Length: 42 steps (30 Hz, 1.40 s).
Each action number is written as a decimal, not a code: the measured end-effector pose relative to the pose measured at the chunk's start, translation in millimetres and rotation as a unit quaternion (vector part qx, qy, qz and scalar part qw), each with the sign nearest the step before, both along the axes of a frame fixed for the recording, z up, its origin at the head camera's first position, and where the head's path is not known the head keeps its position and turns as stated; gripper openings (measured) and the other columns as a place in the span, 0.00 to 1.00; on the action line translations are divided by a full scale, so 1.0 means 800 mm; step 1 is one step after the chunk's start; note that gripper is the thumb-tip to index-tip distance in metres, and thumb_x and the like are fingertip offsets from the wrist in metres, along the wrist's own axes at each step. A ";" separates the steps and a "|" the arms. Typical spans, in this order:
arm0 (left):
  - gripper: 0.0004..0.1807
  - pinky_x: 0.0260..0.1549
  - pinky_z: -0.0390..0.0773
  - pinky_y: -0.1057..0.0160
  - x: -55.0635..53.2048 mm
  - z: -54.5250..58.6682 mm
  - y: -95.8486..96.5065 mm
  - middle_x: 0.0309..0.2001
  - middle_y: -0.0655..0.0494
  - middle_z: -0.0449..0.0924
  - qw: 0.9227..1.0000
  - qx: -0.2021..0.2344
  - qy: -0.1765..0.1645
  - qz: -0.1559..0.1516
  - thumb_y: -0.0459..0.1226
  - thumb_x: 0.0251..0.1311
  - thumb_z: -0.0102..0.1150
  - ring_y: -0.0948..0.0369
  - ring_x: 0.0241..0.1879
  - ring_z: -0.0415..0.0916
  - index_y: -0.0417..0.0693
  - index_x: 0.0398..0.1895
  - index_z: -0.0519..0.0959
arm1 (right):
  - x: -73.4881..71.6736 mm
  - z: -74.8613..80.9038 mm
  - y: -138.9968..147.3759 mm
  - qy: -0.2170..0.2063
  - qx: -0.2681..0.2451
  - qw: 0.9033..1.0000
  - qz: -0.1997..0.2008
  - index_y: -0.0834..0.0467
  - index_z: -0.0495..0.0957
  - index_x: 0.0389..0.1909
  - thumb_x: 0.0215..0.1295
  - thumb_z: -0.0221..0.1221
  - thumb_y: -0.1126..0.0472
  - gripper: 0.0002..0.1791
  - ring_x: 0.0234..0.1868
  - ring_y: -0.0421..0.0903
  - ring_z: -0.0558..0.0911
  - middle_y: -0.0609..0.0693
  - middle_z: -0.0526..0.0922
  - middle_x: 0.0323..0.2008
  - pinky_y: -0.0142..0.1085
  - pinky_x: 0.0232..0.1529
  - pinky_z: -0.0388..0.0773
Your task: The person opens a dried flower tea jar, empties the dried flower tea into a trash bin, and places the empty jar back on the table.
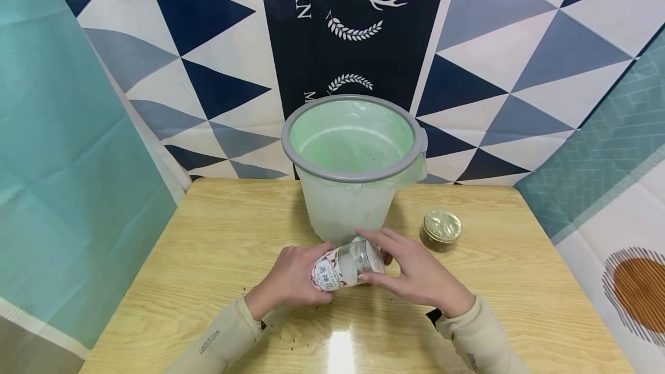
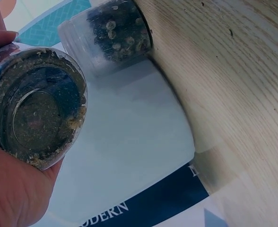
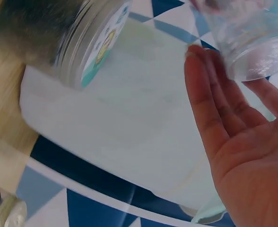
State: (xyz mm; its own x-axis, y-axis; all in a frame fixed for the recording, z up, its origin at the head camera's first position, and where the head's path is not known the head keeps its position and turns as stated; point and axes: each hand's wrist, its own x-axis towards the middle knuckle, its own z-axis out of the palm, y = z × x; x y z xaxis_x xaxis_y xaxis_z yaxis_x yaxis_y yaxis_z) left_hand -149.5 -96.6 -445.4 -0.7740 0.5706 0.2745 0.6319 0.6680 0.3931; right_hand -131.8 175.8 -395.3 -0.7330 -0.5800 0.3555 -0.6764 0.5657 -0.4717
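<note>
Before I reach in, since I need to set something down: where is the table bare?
Bare table shows at back left, between bin and left curtain, and at right, between gold-lidded jar, right sleeve and right curtain. The middle is crowded: left hand and right hand surround the tilted jar by the bin, near another lidded jar.

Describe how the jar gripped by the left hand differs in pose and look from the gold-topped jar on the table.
The held jar, gripped by the left hand, is tipped sideways, whereas the gold-topped jar stands upright on the table. The held jar has clear walls and a printed label; the gold-topped jar looks dark at its side, with no label showing. Both are round.
</note>
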 end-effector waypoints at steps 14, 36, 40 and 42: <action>0.39 0.24 0.68 0.70 0.001 -0.001 -0.001 0.29 0.74 0.78 1.000 0.010 -0.007 -0.004 0.50 0.30 0.81 0.73 0.24 0.69 0.61 0.53 0.78 | -0.001 -0.001 0.000 0.012 -0.003 1.000 0.001 0.47 0.66 0.77 0.59 0.74 0.44 0.45 0.42 0.33 0.80 0.40 0.80 0.53 0.34 0.43 0.83; 0.40 0.25 0.70 0.70 0.000 0.000 -0.004 0.31 0.76 0.79 0.999 0.015 -0.032 0.000 0.48 0.30 0.82 0.74 0.26 0.71 0.64 0.55 0.78 | -0.004 0.006 0.013 0.055 -0.053 0.994 0.084 0.48 0.78 0.65 0.43 0.80 0.69 0.44 0.61 0.49 0.81 0.49 0.79 0.62 0.42 0.57 0.84; 0.40 0.25 0.71 0.69 0.001 0.003 -0.006 0.31 0.75 0.79 0.999 0.020 -0.034 0.001 0.48 0.31 0.82 0.73 0.26 0.72 0.64 0.55 0.78 | -0.004 0.005 0.015 0.055 -0.057 0.994 0.074 0.49 0.78 0.64 0.45 0.81 0.66 0.41 0.60 0.46 0.81 0.47 0.78 0.62 0.38 0.58 0.83; 0.39 0.26 0.71 0.69 0.001 0.005 -0.007 0.31 0.76 0.79 0.999 0.022 -0.036 0.003 0.48 0.31 0.82 0.73 0.26 0.72 0.64 0.55 0.78 | -0.004 0.004 0.016 0.057 -0.060 0.994 0.070 0.50 0.78 0.64 0.46 0.81 0.64 0.40 0.59 0.45 0.82 0.47 0.79 0.62 0.36 0.58 0.83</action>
State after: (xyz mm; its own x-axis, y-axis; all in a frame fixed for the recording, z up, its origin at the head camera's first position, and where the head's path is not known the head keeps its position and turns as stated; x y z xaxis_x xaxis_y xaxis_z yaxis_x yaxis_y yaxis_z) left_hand -149.1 -102.2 -441.6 -0.7966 0.5539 0.2420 0.5961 0.6530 0.4672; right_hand -135.2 188.8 -392.0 -0.5994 -0.6215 0.5044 -0.7973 0.4070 -0.4458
